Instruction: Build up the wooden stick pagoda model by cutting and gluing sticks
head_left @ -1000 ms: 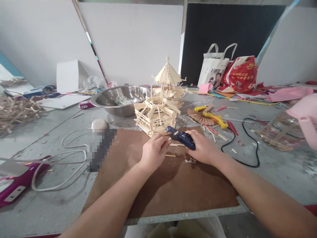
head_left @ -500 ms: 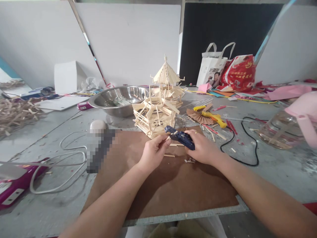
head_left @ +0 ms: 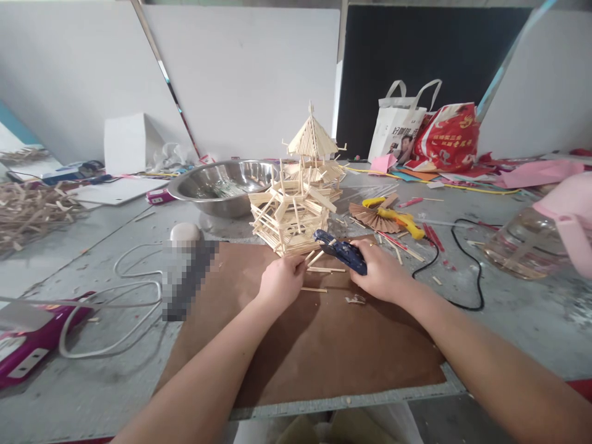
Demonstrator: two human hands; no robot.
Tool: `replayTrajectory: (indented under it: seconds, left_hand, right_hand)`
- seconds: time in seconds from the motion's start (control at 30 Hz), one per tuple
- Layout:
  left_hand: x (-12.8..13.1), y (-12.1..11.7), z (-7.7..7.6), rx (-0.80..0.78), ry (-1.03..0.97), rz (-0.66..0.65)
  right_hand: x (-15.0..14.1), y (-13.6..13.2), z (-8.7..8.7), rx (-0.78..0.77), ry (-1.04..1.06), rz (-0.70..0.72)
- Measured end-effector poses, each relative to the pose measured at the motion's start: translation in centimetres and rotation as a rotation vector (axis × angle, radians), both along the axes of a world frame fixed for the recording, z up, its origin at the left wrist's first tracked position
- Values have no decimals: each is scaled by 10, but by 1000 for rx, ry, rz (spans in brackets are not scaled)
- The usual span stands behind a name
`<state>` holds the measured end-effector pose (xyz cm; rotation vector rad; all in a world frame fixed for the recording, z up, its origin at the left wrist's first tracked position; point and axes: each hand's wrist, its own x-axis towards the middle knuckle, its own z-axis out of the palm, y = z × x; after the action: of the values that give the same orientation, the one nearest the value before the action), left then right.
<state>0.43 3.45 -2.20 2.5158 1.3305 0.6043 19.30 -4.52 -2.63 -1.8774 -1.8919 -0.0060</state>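
My left hand [head_left: 283,280] is closed, pinching a thin wooden stick [head_left: 316,258] that points up and right. My right hand [head_left: 382,269] is wrapped round a dark blue hand cutter [head_left: 342,251], whose head reaches left towards the stick. Whether the cutter touches the stick I cannot tell. Just behind both hands stands a model tower built of wooden sticks [head_left: 296,216], with a pointed roof [head_left: 312,140] on the part at the back. Short cut sticks [head_left: 314,290] lie on the brown mat [head_left: 296,357] under my hands.
A steel bowl [head_left: 222,206] stands left of the model. On the right are a yellow glue gun [head_left: 402,223] with a black cord, a folded brown paper fan [head_left: 365,216] and a pink-lidded bottle [head_left: 522,246]. Purple power strip [head_left: 41,339] and white cable [head_left: 111,354] lie left.
My left hand has moved slightly left and down, away from the cutter, turning with the stick. The cutter in my right hand has shifted slightly right.
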Motion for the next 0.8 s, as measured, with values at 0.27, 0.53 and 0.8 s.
replayTrajectory:
  seconds: [0.27, 0.53, 0.8]
  left_hand:
    - [-7, 6, 1, 88, 280, 45]
    - [-5, -4, 10, 128, 312, 123]
    - [3, -21, 9, 157, -105, -138]
  right_hand:
    - [1, 1, 0, -13, -29, 3]
    - [-1, 1, 1, -39, -48, -27]
    - [-6, -2, 5, -94, -42, -45]
